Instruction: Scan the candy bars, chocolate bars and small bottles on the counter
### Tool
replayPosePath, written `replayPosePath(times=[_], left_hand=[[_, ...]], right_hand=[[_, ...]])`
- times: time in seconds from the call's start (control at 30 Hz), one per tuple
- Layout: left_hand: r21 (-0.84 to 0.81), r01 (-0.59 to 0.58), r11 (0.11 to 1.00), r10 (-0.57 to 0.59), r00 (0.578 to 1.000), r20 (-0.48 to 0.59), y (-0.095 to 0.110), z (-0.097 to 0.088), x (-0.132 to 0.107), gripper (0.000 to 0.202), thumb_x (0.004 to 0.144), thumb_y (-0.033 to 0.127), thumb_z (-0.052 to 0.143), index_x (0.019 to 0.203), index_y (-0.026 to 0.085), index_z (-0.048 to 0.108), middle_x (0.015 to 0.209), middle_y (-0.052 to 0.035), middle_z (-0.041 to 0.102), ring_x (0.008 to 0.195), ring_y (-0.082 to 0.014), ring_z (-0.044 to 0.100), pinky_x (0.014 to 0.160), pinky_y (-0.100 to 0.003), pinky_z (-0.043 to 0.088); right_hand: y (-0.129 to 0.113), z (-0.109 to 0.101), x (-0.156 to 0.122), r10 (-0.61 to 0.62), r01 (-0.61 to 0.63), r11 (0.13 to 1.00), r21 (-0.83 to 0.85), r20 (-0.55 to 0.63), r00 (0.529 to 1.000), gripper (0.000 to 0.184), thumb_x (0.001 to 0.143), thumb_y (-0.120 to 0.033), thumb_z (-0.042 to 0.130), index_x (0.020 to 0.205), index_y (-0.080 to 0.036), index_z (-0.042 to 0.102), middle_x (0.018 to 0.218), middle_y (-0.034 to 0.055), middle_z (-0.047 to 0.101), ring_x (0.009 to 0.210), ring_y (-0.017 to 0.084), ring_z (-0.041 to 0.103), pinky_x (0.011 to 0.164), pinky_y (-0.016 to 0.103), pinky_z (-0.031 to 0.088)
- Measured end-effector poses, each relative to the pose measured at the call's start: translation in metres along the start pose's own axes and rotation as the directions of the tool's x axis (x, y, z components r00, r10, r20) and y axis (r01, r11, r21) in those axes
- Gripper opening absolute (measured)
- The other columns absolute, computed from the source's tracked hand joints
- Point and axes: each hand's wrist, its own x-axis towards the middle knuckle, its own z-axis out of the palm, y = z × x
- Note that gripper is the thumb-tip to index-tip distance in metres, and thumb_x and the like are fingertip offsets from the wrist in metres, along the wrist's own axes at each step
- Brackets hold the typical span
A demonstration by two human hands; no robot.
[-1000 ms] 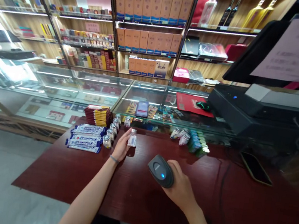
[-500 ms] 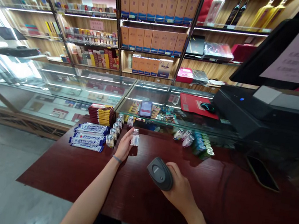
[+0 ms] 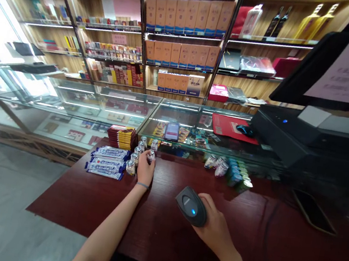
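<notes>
The left hand (image 3: 144, 169) is down on the dark red worktop (image 3: 83, 204); its fingers (image 3: 142, 159) are closed around a small glass bottle (image 3: 151, 156), and the top of the bottle pokes out above them; a thin band (image 3: 142, 185) sits on the left wrist. The right hand (image 3: 216, 233) is closed around a black barcode scanner (image 3: 191, 206); a small blue light (image 3: 193, 212) glows on the scanner.

A group of small glass bottles (image 3: 135, 157) stands just beside the left hand; blue and white packets (image 3: 105, 167) lie to the left of them; a stack of red and yellow boxes (image 3: 121, 136) sits behind the packets. Past the scanner stand more small bottles (image 3: 217, 164) next to a row of blue and green tins (image 3: 235, 174); a black phone (image 3: 312, 212) lies flat far to the right.

Behind the worktop is a glass case (image 3: 122, 104); a red mat (image 3: 228, 126) with a computer mouse (image 3: 245, 130) is on it, beside a black machine (image 3: 281, 125); shelves (image 3: 182, 39) of tan boxes and bottles fill the back wall.
</notes>
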Motion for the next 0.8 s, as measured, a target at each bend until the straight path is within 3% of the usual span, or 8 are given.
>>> replayPosePath(times=[0.2, 0.5, 0.8], left_hand=[[0.045, -0.058, 0.997, 0.057, 0.998, 0.012, -0.007, 0.016, 0.013, 0.041, 0.084, 0.011, 0.056, 0.125, 0.017, 0.053, 0.121, -0.0131, 0.056, 0.119, -0.0263, 0.052, 0.108, -0.046, 0.041], [0.016, -0.076, 0.997, 0.077, 0.997, -0.003, -0.02, 0.03, 0.023, 0.041, 0.087, 0.013, 0.052, 0.128, 0.015, 0.052, 0.124, -0.0149, 0.054, 0.123, -0.0268, 0.05, 0.112, -0.049, 0.037], [0.004, -0.065, 0.998, 0.065, 0.998, -0.019, -0.025, 0.031, 0.022, 0.063, 0.088, 0.016, 0.056, 0.148, 0.015, 0.036, 0.145, -0.0182, 0.046, 0.139, -0.0286, 0.041, 0.119, -0.048, 0.031]], right_hand=[[0.003, 0.001, 0.0, -0.022, 0.022, 0.999, 0.023, -0.017, 1.0, 0.044, 0.079, -0.018, 0.056, 0.12, -0.025, 0.046, 0.119, 0.0079, 0.058, 0.095, 0.025, 0.07, 0.074, 0.033, 0.055], [0.009, 0.001, -0.002, -0.036, 0.036, 0.999, -0.013, -0.052, 0.998, 0.041, 0.08, -0.017, 0.055, 0.119, -0.025, 0.046, 0.116, 0.0078, 0.059, 0.093, 0.024, 0.07, 0.073, 0.031, 0.056], [0.012, 0.001, 0.0, -0.012, 0.01, 0.999, -0.042, -0.044, 0.999, 0.039, 0.082, -0.02, 0.055, 0.119, -0.026, 0.046, 0.117, 0.0084, 0.06, 0.093, 0.025, 0.071, 0.071, 0.033, 0.057]])
